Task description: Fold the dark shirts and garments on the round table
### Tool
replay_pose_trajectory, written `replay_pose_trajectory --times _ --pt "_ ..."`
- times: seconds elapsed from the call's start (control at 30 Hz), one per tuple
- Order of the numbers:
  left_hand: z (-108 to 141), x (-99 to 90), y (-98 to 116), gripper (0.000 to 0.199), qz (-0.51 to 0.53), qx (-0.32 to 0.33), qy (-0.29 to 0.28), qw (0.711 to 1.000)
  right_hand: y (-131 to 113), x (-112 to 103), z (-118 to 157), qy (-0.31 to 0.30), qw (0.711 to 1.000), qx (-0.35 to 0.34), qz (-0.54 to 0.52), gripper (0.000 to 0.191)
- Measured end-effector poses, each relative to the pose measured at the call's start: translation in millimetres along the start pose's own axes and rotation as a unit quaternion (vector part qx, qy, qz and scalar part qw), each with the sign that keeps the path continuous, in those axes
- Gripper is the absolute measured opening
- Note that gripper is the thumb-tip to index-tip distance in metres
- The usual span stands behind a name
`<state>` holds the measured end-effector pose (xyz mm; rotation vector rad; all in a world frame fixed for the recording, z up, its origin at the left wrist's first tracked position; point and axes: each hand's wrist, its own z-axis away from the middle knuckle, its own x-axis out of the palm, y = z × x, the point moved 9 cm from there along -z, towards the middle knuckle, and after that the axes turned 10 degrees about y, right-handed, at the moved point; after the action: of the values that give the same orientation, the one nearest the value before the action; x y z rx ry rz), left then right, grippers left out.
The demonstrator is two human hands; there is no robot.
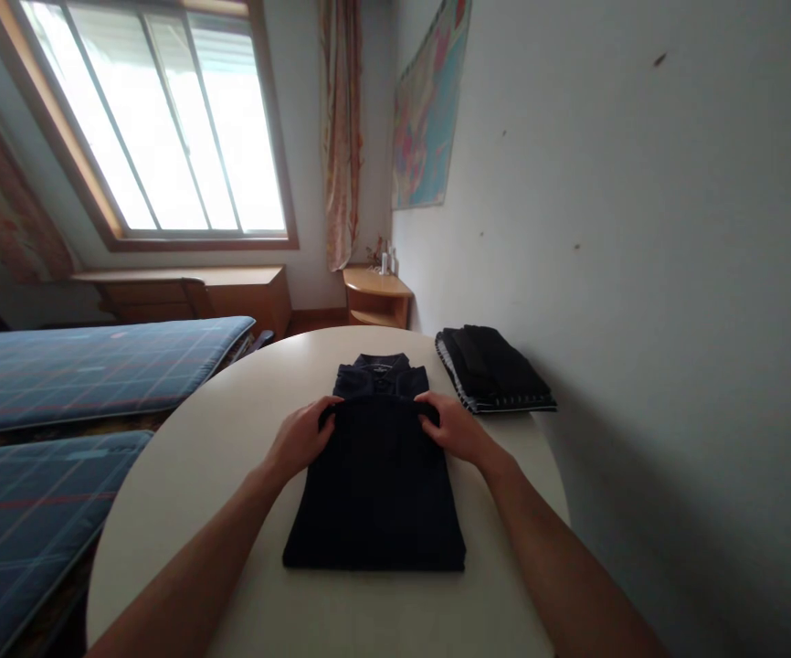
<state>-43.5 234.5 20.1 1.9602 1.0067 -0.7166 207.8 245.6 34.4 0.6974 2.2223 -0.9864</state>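
A dark navy collared shirt point(376, 484) lies folded on the pale round table point(231, 411), its collar at the far end and its lower part turned up over the chest. At the upper left corner of the folded-up edge, my left hand point(305, 435) pinches the cloth between thumb and fingers. My right hand point(451, 426) grips the opposite corner of the same edge in the same way. The collar shows beyond both hands, and the near fold rests flat on the table.
A stack of folded dark clothes point(495, 370) sits at the table's back right, against the white wall point(676, 320). Blue plaid mattresses point(94, 370) are on the left. Behind stand a corner shelf point(376, 281) and a wooden desk point(245, 279) under the window.
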Motion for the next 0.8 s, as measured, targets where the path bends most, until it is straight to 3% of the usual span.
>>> replay_pose_trajectory --times 0.1,0.27,0.37,0.57,0.67,0.8 --pt "-2 11.2 -11 0.035 0.015 -0.008 0.008 1.000 6 2 -3 0.047 0.998 -0.001 0.031 0.032" --pt "-4 27.4 -18 0.042 -0.014 -0.032 -0.039 0.999 25 30 1 -0.019 0.998 0.037 0.048 0.035" --pt "-3 21.5 -12 0.044 -0.036 -0.030 -0.064 0.997 26 32 4 -0.048 0.997 0.048 0.038 0.036" --pt "12 8.6 8 0.041 -0.046 0.017 -0.156 0.987 5 25 13 -0.156 0.985 0.058 0.050 0.037" --pt "17 5.3 13 0.041 -0.042 0.025 -0.168 0.985 -2 25 17 -0.190 0.977 0.050 0.078 0.034" --pt "13 -0.9 19 0.036 -0.028 0.034 -0.155 0.987 -4 22 15 -0.178 0.979 0.025 0.090 0.027"
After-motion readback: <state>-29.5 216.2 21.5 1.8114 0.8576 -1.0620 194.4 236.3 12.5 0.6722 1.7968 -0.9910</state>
